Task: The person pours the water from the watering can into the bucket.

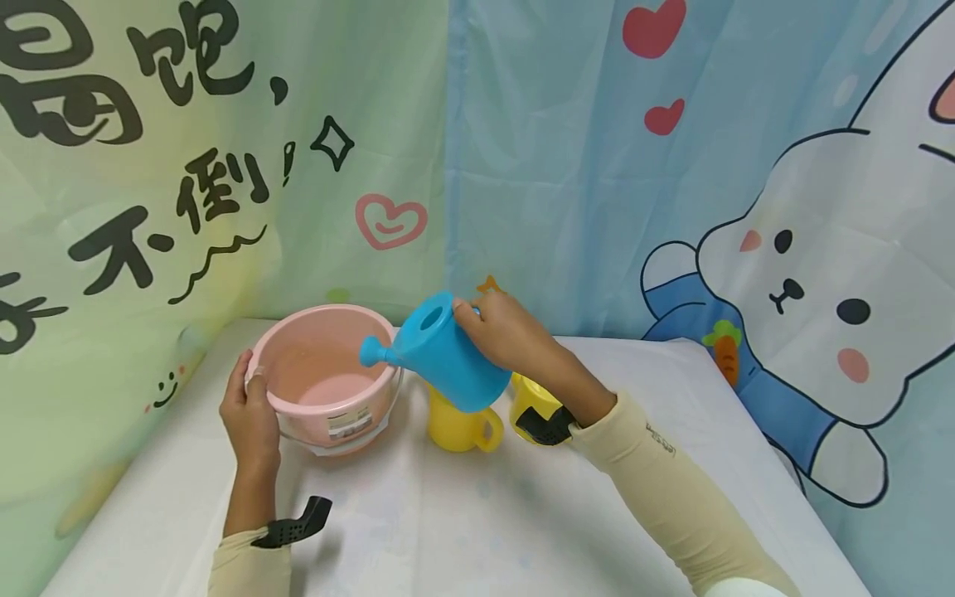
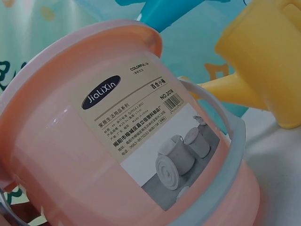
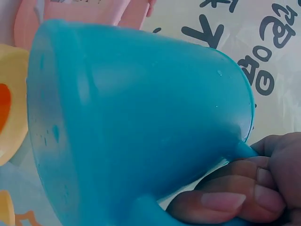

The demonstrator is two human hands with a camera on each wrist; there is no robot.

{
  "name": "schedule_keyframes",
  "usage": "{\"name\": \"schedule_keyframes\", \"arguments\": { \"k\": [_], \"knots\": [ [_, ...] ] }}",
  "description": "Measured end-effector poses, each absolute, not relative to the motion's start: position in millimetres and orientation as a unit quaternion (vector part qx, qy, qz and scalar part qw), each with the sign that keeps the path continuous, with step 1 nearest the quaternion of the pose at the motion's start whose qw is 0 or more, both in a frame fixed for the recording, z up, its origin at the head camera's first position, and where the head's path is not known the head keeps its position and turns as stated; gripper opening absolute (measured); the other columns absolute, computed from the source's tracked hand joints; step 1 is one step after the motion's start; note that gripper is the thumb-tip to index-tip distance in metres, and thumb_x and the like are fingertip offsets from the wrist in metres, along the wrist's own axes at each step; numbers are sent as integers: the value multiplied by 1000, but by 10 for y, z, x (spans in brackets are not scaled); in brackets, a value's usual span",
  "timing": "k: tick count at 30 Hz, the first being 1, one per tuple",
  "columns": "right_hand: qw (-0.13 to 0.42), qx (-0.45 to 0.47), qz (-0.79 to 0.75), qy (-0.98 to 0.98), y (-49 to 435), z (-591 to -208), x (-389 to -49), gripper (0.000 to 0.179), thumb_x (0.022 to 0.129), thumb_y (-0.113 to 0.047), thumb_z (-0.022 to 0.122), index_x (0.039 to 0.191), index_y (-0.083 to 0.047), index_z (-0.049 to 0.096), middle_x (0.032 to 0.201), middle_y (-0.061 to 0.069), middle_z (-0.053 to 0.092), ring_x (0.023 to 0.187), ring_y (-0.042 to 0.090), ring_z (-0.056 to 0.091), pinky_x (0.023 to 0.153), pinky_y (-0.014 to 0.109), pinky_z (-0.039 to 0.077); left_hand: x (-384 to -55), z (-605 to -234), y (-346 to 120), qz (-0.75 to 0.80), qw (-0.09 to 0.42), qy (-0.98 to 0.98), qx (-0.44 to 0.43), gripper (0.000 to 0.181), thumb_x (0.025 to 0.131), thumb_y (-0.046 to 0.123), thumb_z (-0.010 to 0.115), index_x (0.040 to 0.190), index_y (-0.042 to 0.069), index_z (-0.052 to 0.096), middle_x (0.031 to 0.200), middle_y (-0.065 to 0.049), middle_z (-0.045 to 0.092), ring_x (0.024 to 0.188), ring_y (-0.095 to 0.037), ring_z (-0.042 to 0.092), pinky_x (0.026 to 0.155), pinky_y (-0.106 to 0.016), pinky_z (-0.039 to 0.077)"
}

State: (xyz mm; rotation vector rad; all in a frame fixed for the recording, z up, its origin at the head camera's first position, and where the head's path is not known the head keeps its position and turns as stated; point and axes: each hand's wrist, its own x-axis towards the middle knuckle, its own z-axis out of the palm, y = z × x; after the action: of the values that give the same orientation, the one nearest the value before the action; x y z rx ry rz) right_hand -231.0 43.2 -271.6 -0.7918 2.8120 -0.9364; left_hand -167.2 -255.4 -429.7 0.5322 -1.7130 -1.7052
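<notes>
A light-blue watering can point(image 1: 455, 356), tilted to the left, hangs in the air by its handle, which my right hand point(image 1: 503, 327) grips. Its spout end reaches over the right rim of a pink bucket point(image 1: 328, 414). In the right wrist view, curled fingers point(image 3: 225, 200) wrap the handle of the can, and drops cling to its base. My left hand point(image 1: 249, 410) holds the bucket at its left rim. The left wrist view shows the bucket's printed label point(image 2: 146, 136) and pale handle point(image 2: 221, 183) hanging down its side. Much of the left hand is hidden there.
Behind and below the blue can, a yellow watering can point(image 1: 455, 427) stands on the white-covered table point(image 1: 477, 531). Another yellow vessel point(image 1: 533, 398) is partly covered by my right wrist and its black strap. A printed curtain point(image 1: 522, 166) hangs along the table's back.
</notes>
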Motion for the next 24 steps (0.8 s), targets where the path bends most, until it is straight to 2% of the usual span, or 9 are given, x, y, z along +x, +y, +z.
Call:
{"name": "schedule_keyframes", "arguments": {
  "k": [6, 12, 19, 24],
  "knots": [
    [31, -265, -315, 911, 482, -2770, -2280, 47, 105, -35, 35, 65, -12, 39, 55, 1, 27, 50, 17, 33, 53, 29, 37, -1674, -4301, -2554, -649, 330, -653, 207, 47, 103, 27, 42, 148, 12, 43, 153, -1, 37, 141, -14, 30, 112, -29, 30],
    [19, -264, -338, 903, 583, -2840, -2279, 48, 105, -37, 36, 65, -11, 39, 58, 2, 28, 53, 19, 34, 55, 31, 37, -1675, -4310, -2549, -653, 325, -652, 208, 47, 103, 26, 42, 148, 12, 42, 154, -2, 36, 141, -14, 28, 113, -29, 29],
    [-6, -256, -381, 889, 688, -2942, -2288, 49, 105, -39, 36, 66, -10, 41, 60, 3, 30, 57, 23, 45, 60, 34, 43, -1687, -4318, -2561, -651, 329, -651, 209, 47, 103, 26, 42, 147, 12, 43, 153, -1, 38, 141, -15, 30, 112, -30, 31],
    [-27, -248, -428, 869, 744, -3030, -2305, 51, 104, -41, 35, 64, -10, 39, 59, 3, 29, 56, 24, 41, 60, 36, 42, -1693, -4325, -2580, -647, 331, -654, 210, 47, 103, 27, 42, 148, 12, 43, 153, -1, 38, 140, -15, 31, 112, -30, 32]
  ]
}}
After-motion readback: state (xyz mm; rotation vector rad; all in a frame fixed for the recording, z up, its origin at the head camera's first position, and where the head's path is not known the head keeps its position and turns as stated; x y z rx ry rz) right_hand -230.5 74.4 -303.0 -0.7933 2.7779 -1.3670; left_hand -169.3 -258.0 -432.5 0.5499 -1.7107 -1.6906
